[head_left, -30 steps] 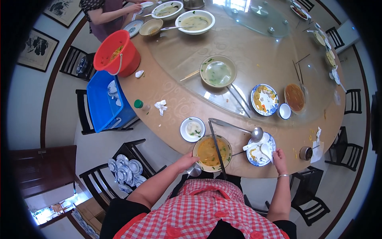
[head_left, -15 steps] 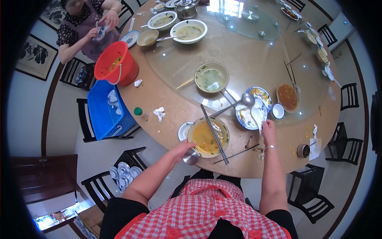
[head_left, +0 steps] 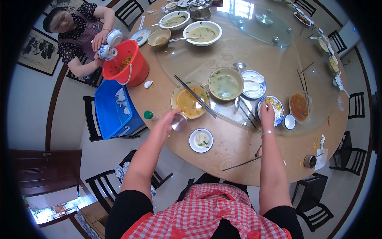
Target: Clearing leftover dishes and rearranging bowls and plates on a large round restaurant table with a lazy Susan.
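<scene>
My left hand (head_left: pixel 170 118) is closed on a small, shiny round metal object (head_left: pixel 179 122). Its fingers also meet the near-left rim of a bowl of orange soup (head_left: pixel 192 106); a pair of dark chopsticks (head_left: pixel 195 96) lies across that bowl. My right hand (head_left: pixel 268 115) curls over a blue-rimmed plate (head_left: pixel 279 116) with yellow food scraps; its fingertips are hidden, so I cannot tell what they grip. Just beyond, two white spoons (head_left: pixel 252 83) rest on another blue-rimmed plate (head_left: pixel 253 95). A bowl of pale green soup (head_left: pixel 226 83) partly covers a metal ladle (head_left: pixel 239 65). A small white dish (head_left: pixel 201 140) sits nearer me.
At the far left a co-worker's hands (head_left: pixel 99 44) hold blue-and-white bowls (head_left: pixel 108 47) over a red bucket (head_left: pixel 137 68). A blue bin (head_left: pixel 105 115) stands below it. White soup bowls (head_left: pixel 203 33), a red sauce dish (head_left: pixel 299 106) and a white cup (head_left: pixel 289 122) are on the table (head_left: pixel 234 149).
The orange soup bowl has moved away and left, uncovering the small dish. The spoon plate and ladle have moved farther off. My right hand has shifted onto the scraps plate. The co-worker's hands have reached the bucket.
</scene>
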### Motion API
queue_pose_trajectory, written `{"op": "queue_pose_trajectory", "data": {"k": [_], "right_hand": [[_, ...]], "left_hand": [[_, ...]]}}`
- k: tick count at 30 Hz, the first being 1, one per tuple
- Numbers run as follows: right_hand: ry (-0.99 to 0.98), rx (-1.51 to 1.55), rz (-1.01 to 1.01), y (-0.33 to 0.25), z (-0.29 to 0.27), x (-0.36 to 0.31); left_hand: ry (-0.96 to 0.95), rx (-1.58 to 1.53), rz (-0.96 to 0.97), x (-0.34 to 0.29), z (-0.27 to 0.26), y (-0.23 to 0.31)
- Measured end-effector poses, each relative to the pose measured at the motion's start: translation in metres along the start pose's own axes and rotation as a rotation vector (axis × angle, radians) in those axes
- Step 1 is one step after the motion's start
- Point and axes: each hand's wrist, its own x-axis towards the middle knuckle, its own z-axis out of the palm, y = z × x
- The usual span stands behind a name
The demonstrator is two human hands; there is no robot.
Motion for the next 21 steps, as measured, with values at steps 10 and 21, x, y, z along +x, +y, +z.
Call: {"op": "queue_pose_trajectory", "data": {"k": [10, 21], "right_hand": [[-1.035, 0.183, 0.128, -0.016, -0.008, -0.167], [-0.812, 0.378, 0.059, -0.012, 0.088, -0.191]], "left_hand": [[0.02, -0.23, 0.004, 0.076, 0.027, 0.075], [0.099, -0.222, 0.079, 0.092, 0.058, 0.095]]}}
